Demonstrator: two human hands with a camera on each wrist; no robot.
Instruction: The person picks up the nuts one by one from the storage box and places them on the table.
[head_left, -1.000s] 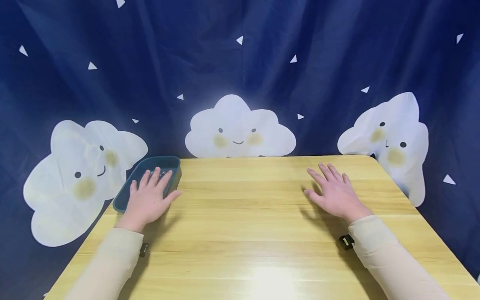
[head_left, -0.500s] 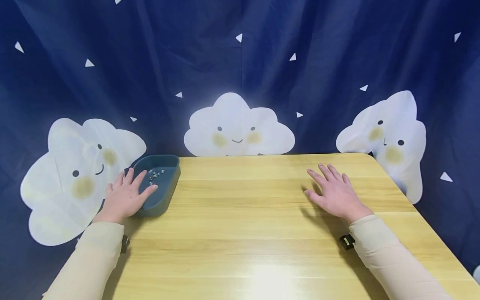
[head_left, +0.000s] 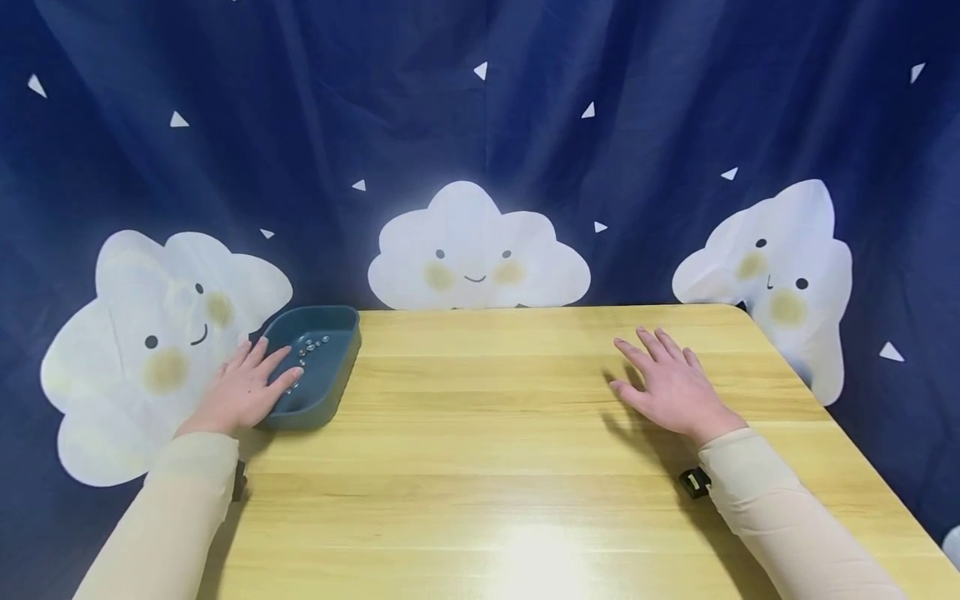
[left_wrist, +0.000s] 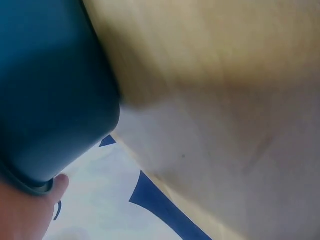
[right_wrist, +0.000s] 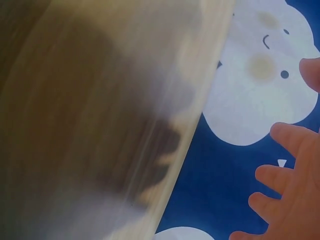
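A dark teal rectangular tray with rounded corners sits at the table's far left corner. Several small shiny clear pieces lie on its floor; their kind is too small to tell. My left hand is at the tray's left side, fingers extended and thumb over the inside. In the left wrist view the tray's wall fills the upper left, with part of the hand by its rim. Whether it touches the rim, I cannot tell. My right hand hovers over the table's right side, fingers spread, holding nothing.
The wooden table has a rounded far right corner and a glare spot near its front. Behind it hangs a dark blue curtain with white clouds and triangles. Small black devices, such as the right wrist camera, sit under both wrists.
My left hand has moved left from above the tray to its left side, uncovering the small clear pieces. The right hand stays in place. The head view has shifted slightly.
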